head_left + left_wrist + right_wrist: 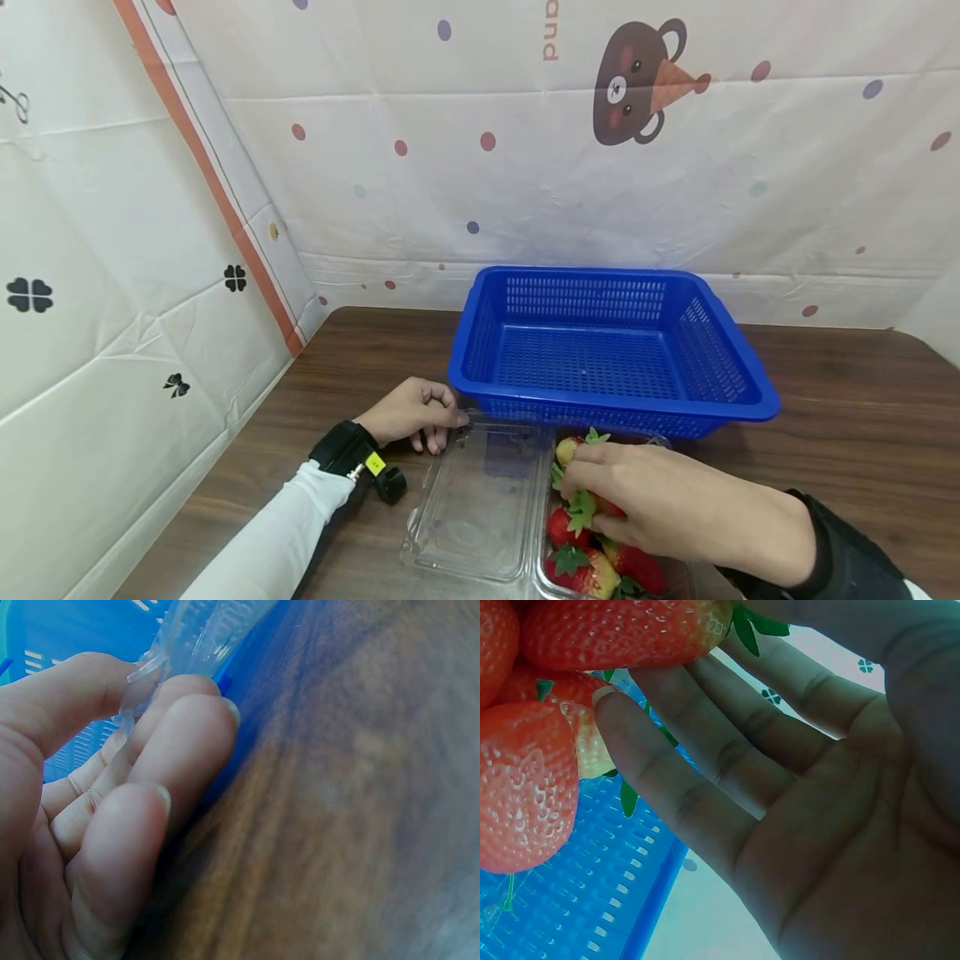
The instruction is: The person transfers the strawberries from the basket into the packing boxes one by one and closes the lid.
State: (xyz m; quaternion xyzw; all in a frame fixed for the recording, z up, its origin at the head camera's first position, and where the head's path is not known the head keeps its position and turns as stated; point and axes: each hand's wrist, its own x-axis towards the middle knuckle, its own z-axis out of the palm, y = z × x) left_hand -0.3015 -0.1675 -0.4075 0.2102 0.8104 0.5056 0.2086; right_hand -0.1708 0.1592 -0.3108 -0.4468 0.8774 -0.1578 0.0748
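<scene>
A clear plastic clamshell box lies open on the table, its lid [480, 517] folded out to the left. My left hand [416, 414] pinches the lid's far left corner between thumb and fingers; the left wrist view shows that plastic corner [191, 641] up close. Red strawberries [564, 531] with green leaves fill the box's other half. Over them reaches my right hand [667, 500], palm down. In the right wrist view its thumb and fingers grip one strawberry [630, 631], with more strawberries [526, 787] beside the fingertips. Part of the held strawberry is hidden from the head view.
Directly behind the box stands a blue perforated plastic basket [570, 399], its near rim overlapping the box's far edge in the head view. The wooden table [847, 417] meets a printed cloth [525, 183] at the back, and another cloth hangs along the left.
</scene>
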